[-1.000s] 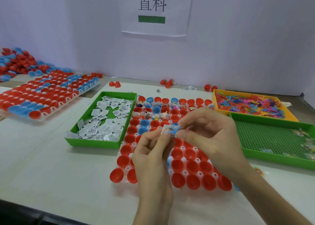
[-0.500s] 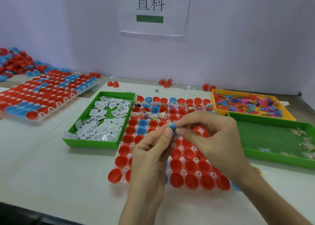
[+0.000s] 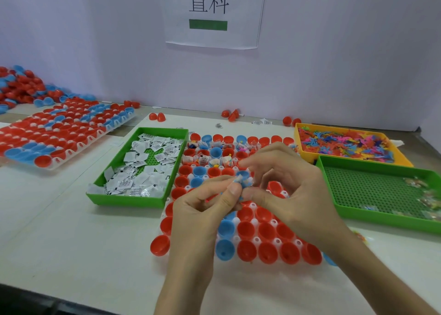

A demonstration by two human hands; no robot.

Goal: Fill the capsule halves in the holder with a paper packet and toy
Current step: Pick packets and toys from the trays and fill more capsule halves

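- Presently, a small blue toy point(image 3: 246, 183) and a white paper packet point(image 3: 239, 178) are held together in the air above the middle of the holder point(image 3: 276, 241), between the two hands.
- Left hand point(image 3: 202, 214): thumb and forefinger pinch the toy and packet from the near left; the other fingers are curled.
- Right hand point(image 3: 291, 190): thumb and a finger pinch the same pair from the right; the forefinger points left above them.
- The holder is a white tray of red and blue capsule halves point(image 3: 267, 252), open side up. Several halves in the far rows point(image 3: 214, 161) already contain items; the near rows are unfilled.
- Just left of the holder, a green tray point(image 3: 128, 201) contains loose white paper packets.
- To the far right, a yellow tray point(image 3: 297, 142) contains mixed coloured toys.
- Near it, a second green tray point(image 3: 381, 221) contains a few small items at its right end; they are too blurred to identify.
- At far left, a second holder point(image 3: 71, 162) carries more halves.
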